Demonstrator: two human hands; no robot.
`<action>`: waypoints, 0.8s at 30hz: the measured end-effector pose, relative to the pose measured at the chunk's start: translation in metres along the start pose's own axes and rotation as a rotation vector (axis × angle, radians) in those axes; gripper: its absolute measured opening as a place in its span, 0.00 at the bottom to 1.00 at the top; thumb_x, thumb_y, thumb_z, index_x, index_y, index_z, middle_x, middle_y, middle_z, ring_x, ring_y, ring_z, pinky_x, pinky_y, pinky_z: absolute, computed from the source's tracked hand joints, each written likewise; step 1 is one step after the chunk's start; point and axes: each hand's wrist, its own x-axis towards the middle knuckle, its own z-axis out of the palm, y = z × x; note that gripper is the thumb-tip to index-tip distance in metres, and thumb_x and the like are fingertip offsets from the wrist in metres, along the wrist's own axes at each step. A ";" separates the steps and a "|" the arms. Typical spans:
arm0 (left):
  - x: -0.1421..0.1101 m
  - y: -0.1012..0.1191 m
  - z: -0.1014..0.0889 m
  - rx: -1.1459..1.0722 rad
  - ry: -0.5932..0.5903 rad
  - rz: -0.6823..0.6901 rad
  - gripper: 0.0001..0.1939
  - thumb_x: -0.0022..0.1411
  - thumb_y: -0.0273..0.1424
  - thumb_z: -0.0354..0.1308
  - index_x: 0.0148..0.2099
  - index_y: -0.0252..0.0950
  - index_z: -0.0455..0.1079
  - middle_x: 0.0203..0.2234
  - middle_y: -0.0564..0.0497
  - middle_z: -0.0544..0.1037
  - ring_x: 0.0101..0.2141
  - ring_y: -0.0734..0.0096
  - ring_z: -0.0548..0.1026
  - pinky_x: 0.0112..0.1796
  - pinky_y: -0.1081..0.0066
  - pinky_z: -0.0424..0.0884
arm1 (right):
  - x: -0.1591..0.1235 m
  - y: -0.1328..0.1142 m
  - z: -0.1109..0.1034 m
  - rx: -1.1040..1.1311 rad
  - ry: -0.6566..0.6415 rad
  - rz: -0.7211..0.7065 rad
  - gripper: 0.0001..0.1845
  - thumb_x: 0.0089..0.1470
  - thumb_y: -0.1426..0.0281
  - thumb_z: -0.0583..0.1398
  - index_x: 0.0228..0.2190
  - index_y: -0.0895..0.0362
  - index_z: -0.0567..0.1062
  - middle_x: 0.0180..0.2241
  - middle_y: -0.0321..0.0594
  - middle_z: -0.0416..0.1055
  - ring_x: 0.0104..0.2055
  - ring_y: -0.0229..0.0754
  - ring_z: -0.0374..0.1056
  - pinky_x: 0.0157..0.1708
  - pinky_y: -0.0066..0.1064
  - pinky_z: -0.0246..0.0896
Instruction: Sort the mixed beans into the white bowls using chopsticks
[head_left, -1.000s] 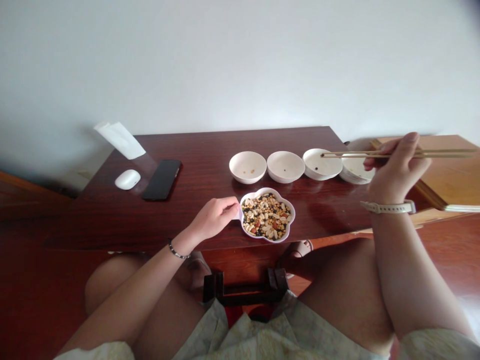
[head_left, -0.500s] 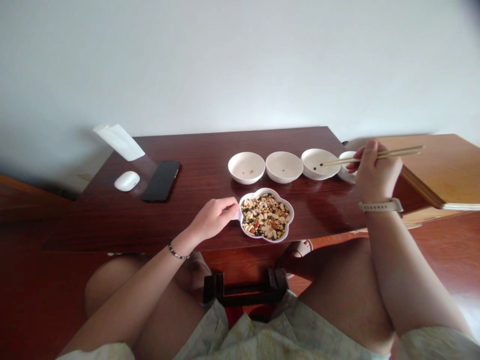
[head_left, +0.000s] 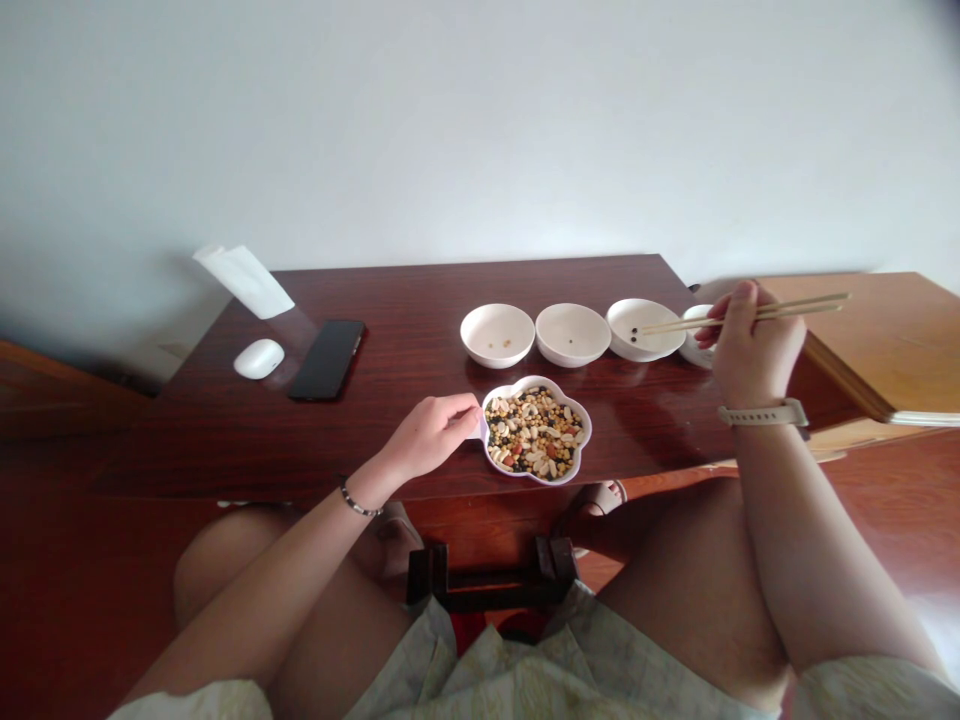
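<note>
My left hand (head_left: 433, 436) pinches the small tab of a white flower-shaped dish (head_left: 589, 430), which holds mixed beans, peanuts and dark seeds. My right hand (head_left: 751, 345) grips a pair of wooden chopsticks (head_left: 679, 323), their tips over the third of several white bowls (head_left: 637, 343). That bowl holds a few dark beans. The first bowl (head_left: 497, 336) holds a few pale-brown grains, and the second bowl (head_left: 573, 335) a speck or two. A fourth bowl (head_left: 696, 338) is mostly hidden behind my right hand. I cannot tell whether the chopsticks hold a bean.
The bowls and dish stand on a dark red wooden table (head_left: 405, 300), with a black phone (head_left: 327, 360), a white computer mouse (head_left: 259, 358) and a white paper (head_left: 244, 282) to the left. A light wooden board (head_left: 885, 340) lies at right. My knees are below the table's front edge.
Since a second ago, my right hand has moved left toward the bowls, with the chopsticks' tips staying over the third bowl. My left hand and the dish have stayed in place.
</note>
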 end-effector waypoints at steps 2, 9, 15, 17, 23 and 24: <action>0.000 0.000 0.000 -0.002 0.001 0.003 0.21 0.79 0.40 0.51 0.34 0.35 0.70 0.25 0.55 0.70 0.28 0.72 0.65 0.33 0.69 0.56 | 0.000 0.002 0.001 0.040 0.017 -0.033 0.24 0.80 0.63 0.50 0.32 0.58 0.75 0.21 0.39 0.72 0.20 0.35 0.70 0.28 0.26 0.64; -0.003 0.000 0.000 0.074 0.036 0.019 0.18 0.81 0.39 0.49 0.40 0.35 0.70 0.26 0.56 0.72 0.27 0.74 0.68 0.32 0.70 0.58 | -0.006 -0.001 0.002 0.179 0.107 -0.143 0.25 0.79 0.61 0.49 0.31 0.57 0.72 0.20 0.37 0.68 0.19 0.33 0.67 0.25 0.26 0.60; -0.007 0.004 -0.001 0.374 0.370 0.292 0.15 0.78 0.35 0.55 0.62 0.37 0.66 0.38 0.50 0.78 0.36 0.66 0.77 0.40 0.67 0.72 | -0.014 -0.017 0.005 0.482 0.135 -0.239 0.26 0.77 0.56 0.51 0.28 0.56 0.70 0.19 0.33 0.64 0.18 0.35 0.66 0.19 0.26 0.57; -0.011 0.014 -0.003 0.437 0.481 0.465 0.22 0.76 0.32 0.57 0.69 0.37 0.62 0.39 0.48 0.78 0.39 0.64 0.78 0.43 0.64 0.76 | -0.020 -0.027 0.008 0.649 0.128 -0.256 0.27 0.75 0.52 0.53 0.28 0.56 0.71 0.18 0.34 0.64 0.17 0.36 0.66 0.17 0.27 0.56; -0.046 0.074 -0.003 0.388 0.557 0.908 0.27 0.70 0.25 0.59 0.68 0.44 0.65 0.32 0.54 0.79 0.28 0.67 0.75 0.29 0.65 0.78 | -0.052 -0.059 0.012 0.975 -0.083 -0.107 0.30 0.71 0.46 0.61 0.25 0.55 0.71 0.21 0.36 0.65 0.17 0.35 0.63 0.14 0.29 0.53; -0.053 0.085 -0.002 0.338 0.545 0.898 0.24 0.70 0.25 0.58 0.64 0.49 0.68 0.30 0.56 0.78 0.25 0.67 0.73 0.26 0.65 0.77 | -0.057 -0.064 0.013 0.996 -0.130 -0.085 0.30 0.70 0.46 0.62 0.26 0.55 0.72 0.21 0.36 0.65 0.17 0.35 0.63 0.15 0.29 0.54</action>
